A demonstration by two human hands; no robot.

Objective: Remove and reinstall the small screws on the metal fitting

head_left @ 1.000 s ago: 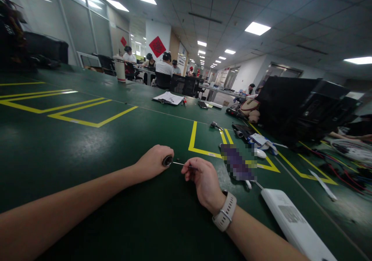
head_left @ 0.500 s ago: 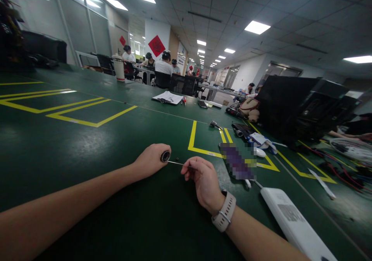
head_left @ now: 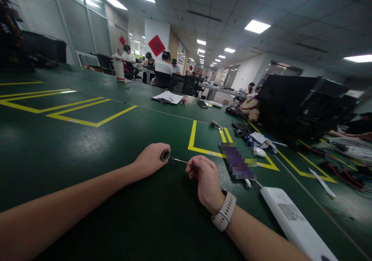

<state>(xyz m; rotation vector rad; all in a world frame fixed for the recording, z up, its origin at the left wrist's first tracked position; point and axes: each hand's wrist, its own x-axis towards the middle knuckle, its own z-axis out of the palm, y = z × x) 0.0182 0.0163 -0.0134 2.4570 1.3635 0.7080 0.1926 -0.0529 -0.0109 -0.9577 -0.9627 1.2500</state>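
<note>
My left hand [head_left: 151, 160] is wrapped round a dark cylinder with a ringed, open end [head_left: 165, 155] that faces right; the rest of it is hidden in the fist. In a pinch, my right hand [head_left: 203, 176] holds a thin metal rod [head_left: 180, 160]. The rod points left, and its tip lies a short way right of the cylinder's open end, apart from it. Around the tip there is something tiny that I cannot make out. A pale watch [head_left: 224, 211] is on my right wrist.
Right of my hands lie a blurred-out phone [head_left: 236, 162] and a white power strip [head_left: 293, 218]. Farther back are a small dark metal part [head_left: 215, 124], a clipboard with paper [head_left: 168, 97], a tumbler [head_left: 119, 69] and a black computer case [head_left: 299, 106]. People sit at distant desks.
My right hand has drawn slightly to the right with the rod, whose tip has come away from the cylinder's open end. The left hand has hardly moved.
</note>
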